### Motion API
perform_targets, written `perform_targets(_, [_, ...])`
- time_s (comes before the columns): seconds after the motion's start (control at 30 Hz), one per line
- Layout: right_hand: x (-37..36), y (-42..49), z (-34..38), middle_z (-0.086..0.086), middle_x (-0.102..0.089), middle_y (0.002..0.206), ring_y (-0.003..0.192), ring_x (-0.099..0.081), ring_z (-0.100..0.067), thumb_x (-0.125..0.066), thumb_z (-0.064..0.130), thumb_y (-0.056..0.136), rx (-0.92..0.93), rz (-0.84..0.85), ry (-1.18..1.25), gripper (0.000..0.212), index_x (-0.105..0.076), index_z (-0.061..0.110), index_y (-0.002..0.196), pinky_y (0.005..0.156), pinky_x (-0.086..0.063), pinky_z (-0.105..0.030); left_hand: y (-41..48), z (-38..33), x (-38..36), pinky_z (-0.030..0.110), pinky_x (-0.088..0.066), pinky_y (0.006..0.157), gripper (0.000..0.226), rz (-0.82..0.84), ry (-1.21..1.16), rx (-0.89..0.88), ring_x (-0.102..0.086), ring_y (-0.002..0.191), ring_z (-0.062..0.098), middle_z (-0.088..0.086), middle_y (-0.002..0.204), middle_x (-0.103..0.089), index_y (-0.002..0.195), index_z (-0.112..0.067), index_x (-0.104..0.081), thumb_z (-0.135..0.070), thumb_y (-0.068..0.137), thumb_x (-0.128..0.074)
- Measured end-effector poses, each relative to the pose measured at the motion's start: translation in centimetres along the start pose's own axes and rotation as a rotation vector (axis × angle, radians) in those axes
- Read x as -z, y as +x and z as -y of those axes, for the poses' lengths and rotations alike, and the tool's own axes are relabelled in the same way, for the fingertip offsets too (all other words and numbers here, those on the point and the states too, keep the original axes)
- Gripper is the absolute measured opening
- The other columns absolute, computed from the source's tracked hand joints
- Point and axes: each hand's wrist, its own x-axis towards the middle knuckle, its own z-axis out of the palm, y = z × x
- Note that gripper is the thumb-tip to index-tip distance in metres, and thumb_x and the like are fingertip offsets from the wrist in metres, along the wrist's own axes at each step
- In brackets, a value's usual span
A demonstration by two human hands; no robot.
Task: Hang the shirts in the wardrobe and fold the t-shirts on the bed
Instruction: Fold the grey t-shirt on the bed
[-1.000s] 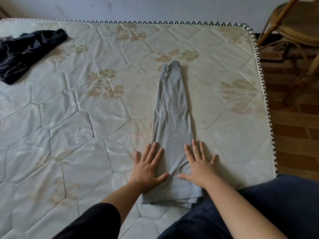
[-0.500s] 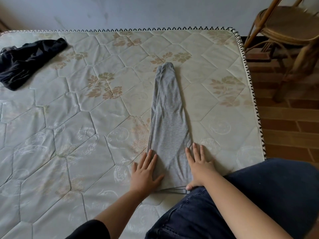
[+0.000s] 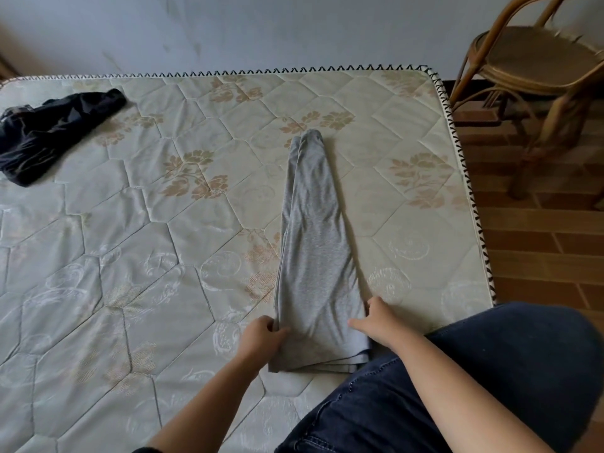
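Note:
A grey t-shirt (image 3: 310, 237) lies folded into a long narrow strip on the quilted mattress (image 3: 137, 243), running from near me toward the wall. My left hand (image 3: 263, 336) pinches the strip's left edge close to its near end, fingers curled under the cloth. My right hand (image 3: 376, 322) grips the right edge at the same level, thumb on top of the fabric. A crumpled black garment (image 3: 52, 132) lies at the mattress's far left.
A rattan chair (image 3: 536, 80) stands on the brick floor (image 3: 539, 256) beyond the mattress's right edge. My knee in dark jeans (image 3: 457, 387) rests at the mattress's near right corner. A pale wall runs behind the bed.
Both hands lay flat on the grey strip before; they have slid to its side edges and curled round the cloth near its near end. The camera has shifted a little.

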Motion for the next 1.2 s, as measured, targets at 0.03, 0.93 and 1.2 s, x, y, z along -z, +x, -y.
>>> perform_targets(0.03, [-0.1, -0.1, 0.0, -0.003, -0.047, 0.095, 0.082, -0.047, -0.015, -0.062, 0.024, 0.089, -0.01, 0.033, -0.043, 0.026, -0.044, 0.009, 0.101, 0.068, -0.037, -0.026, 0.0, -0.1, 0.2, 0.027, -0.049, 0.064, 0.012, 0.035, 0.006, -0.001, -0.057, 0.077, 0.016, 0.004, 0.084, -0.061, 0.082, -0.012, -0.057, -0.021, 0.09, -0.059])
perform_targets(0.93, [5.4, 0.4, 3.4, -0.02, -0.067, 0.089, 0.085, -0.065, -0.03, -0.06, 0.003, 0.086, -0.047, -0.064, 0.628, 0.019, -0.064, -0.006, 0.103, 0.072, -0.048, -0.03, 0.7, -5.4, 4.5, 0.012, -0.043, 0.036, 0.016, 0.374, -0.942, 0.196, -0.048, 0.037, 0.003, 0.002, 0.05, -0.051, 0.083, 0.0, -0.052, 0.004, 0.095, -0.042])
perform_targets(1.2, [3.9, 3.6, 3.5, -0.012, -0.065, 0.068, 0.064, -0.059, -0.028, -0.042, 0.011, 0.094, -0.039, -0.359, 0.386, 0.026, -0.061, -0.005, 0.097, 0.059, -0.037, -0.028, 4.9, -4.7, 3.8, 0.023, -0.036, 0.054, 0.017, -0.019, -0.697, 0.173, -0.051, 0.06, 0.015, 0.008, 0.073, -0.056, 0.107, -0.006, -0.052, -0.019, 0.098, -0.044])
